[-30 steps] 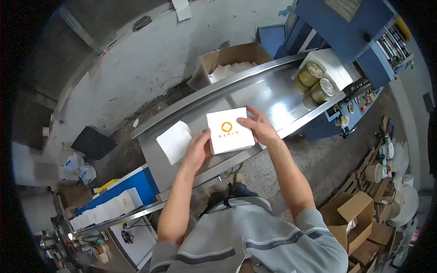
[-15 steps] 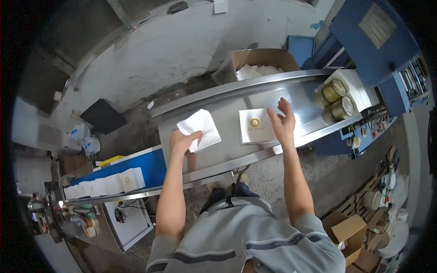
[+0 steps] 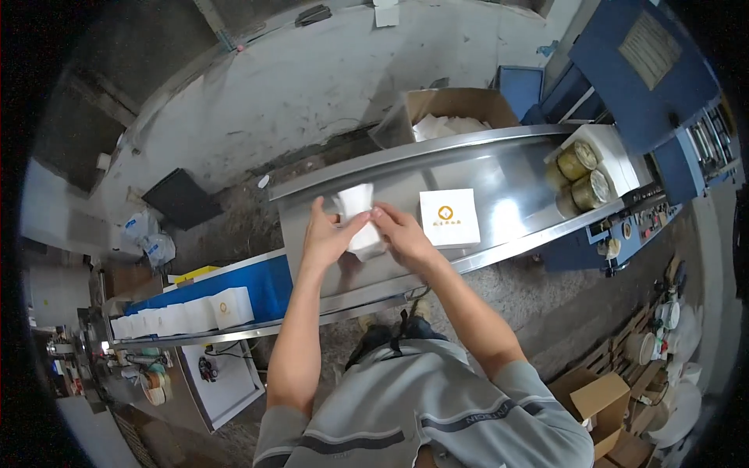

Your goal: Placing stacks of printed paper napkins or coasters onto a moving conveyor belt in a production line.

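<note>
Both hands on one piece: left hand (image 3: 326, 238) and right hand (image 3: 398, 232) hold a white paper piece (image 3: 356, 200) between them, over the left part of the steel table (image 3: 511, 168). Left grip: thumb across the front of the paper, fingers spread wide on the left side. Right grip: narrow, thumb and fingertips at the paper's right edge, thumb tips close together in the middle. Paper is bent, narrowed at the thumbs, a bit blurred; can't tell whether it's one sheet or several, nor how firm the hold is. Square white stack (image 3: 450, 220) with orange round mark lies flat on the table just right of the right hand, not touched. Farther right, two cans (image 3: 578, 160) stand side by side against a white block (image 3: 615, 160), near the blue machine (image 3: 624, 86). Left of the table: blue belt (image 3: 269, 285) with a row of white packs (image 3: 232, 306) along it, the nearest with an orange mark. Behind the table's far rim: open cardboard box (image 3: 503, 107) with white paper inside.
</note>
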The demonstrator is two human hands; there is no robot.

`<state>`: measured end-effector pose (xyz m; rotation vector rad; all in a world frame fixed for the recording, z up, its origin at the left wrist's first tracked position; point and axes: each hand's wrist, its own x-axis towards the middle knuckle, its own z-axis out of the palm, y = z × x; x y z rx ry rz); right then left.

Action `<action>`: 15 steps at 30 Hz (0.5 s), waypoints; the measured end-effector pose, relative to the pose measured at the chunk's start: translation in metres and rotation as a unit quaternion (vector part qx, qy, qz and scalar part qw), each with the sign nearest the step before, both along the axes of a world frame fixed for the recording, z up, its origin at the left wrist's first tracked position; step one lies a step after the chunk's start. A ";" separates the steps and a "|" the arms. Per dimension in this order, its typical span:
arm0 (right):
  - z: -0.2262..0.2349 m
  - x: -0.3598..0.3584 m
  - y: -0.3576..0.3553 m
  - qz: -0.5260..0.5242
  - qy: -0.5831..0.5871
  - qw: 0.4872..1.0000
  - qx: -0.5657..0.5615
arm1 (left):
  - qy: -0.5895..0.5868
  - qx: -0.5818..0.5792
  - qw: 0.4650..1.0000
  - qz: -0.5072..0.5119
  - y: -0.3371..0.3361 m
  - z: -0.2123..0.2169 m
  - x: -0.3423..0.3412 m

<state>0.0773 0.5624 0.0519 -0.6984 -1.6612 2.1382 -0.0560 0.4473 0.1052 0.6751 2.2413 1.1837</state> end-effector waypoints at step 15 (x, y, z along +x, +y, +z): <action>0.019 -0.005 -0.004 0.070 -0.066 0.986 -0.138 | -0.081 0.064 0.991 -0.088 0.010 -0.033 0.030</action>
